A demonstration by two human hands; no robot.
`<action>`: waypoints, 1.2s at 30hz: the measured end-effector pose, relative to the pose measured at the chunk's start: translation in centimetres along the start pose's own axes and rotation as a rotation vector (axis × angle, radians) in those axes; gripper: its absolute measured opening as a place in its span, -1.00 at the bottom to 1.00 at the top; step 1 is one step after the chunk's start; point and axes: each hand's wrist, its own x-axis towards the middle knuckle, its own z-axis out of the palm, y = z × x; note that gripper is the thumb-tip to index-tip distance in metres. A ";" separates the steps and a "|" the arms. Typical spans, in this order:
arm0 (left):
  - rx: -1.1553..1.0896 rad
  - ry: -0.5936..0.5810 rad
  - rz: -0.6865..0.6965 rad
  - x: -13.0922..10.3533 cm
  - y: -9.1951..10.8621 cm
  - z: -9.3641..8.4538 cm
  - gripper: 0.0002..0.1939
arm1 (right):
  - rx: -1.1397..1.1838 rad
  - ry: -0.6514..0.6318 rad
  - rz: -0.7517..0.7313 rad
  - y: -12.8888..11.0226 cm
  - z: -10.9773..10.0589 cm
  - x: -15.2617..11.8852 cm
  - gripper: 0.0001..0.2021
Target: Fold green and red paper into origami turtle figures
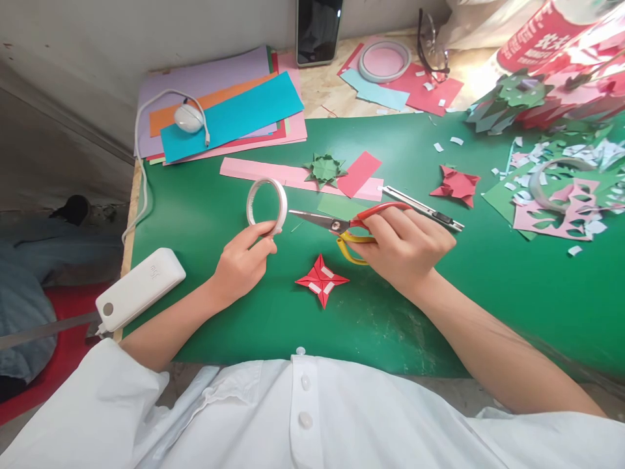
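Observation:
My left hand (pixel 245 260) pinches the lower edge of a white tape roll (pixel 282 207), held upright above the green mat. In my right hand (pixel 407 244) are scissors (pixel 336 226) with red and yellow handles, their blades pointing left toward the roll. Between the hands and nearer my body lies a red folded paper star (pixel 321 281) with small white pieces on it. Beyond the scissors are a green folded star (pixel 325 170), a pink strip (pixel 263 173), a red paper piece (pixel 360 174) and a utility knife (pixel 422 209).
Stacked coloured papers (pixel 229 117) and a cable lie back left, a white power bank (pixel 140 290) at left. Another red star (pixel 456 185) and paper scraps (pixel 556 208) are at right. A phone (pixel 318 29), glasses (pixel 432 52) and a bottle (pixel 541 39) stand behind.

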 end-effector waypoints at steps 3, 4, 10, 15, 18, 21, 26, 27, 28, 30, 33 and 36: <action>0.191 -0.029 -0.012 -0.1 -1.0 0.2 -0.68 | 0.046 -0.027 0.014 0.4 0.6 -0.1 -0.72; 0.239 -0.048 -0.016 -0.1 -1.2 0.2 -0.67 | 0.055 -0.050 0.004 0.5 0.7 -0.1 -0.75; 0.384 -0.150 -0.002 -0.2 -1.3 0.2 -0.66 | 0.188 -0.229 0.031 0.6 0.8 0.0 -0.77; 0.284 -0.143 0.026 0.3 -0.8 0.0 -0.73 | 0.370 -0.287 0.030 0.8 0.9 0.1 -0.75; 0.161 -0.082 0.095 0.7 -0.2 -0.1 -0.75 | 0.442 -0.289 0.024 0.8 0.9 0.1 -0.74; 0.013 -0.064 0.112 0.9 0.5 -0.3 -0.73 | 0.486 -0.303 0.035 0.8 0.8 0.1 -0.75; -0.258 -0.130 -0.010 0.7 2.1 -0.5 -0.72 | 0.502 -0.321 0.044 0.7 0.7 0.1 -0.72; -0.324 -0.158 -0.054 0.6 2.4 -0.5 -0.72 | 0.490 -0.303 0.031 0.7 0.7 0.1 -0.72; -0.388 -0.185 -0.085 0.5 2.7 -0.6 -0.71 | 0.480 -0.272 0.011 0.5 0.5 0.2 -0.73; -0.514 -0.235 -0.120 0.4 3.0 -0.6 -0.70 | 0.495 -0.180 -0.047 -0.1 0.1 0.3 -0.77; -0.642 -0.283 -0.120 0.3 3.3 -0.6 -0.67 | 0.643 -0.063 -0.132 -1.6 -1.0 0.4 -0.82; -0.710 -0.295 -0.082 0.4 3.3 -0.5 -0.63 | 0.791 -0.030 -0.150 -3.1 -1.9 0.3 -0.86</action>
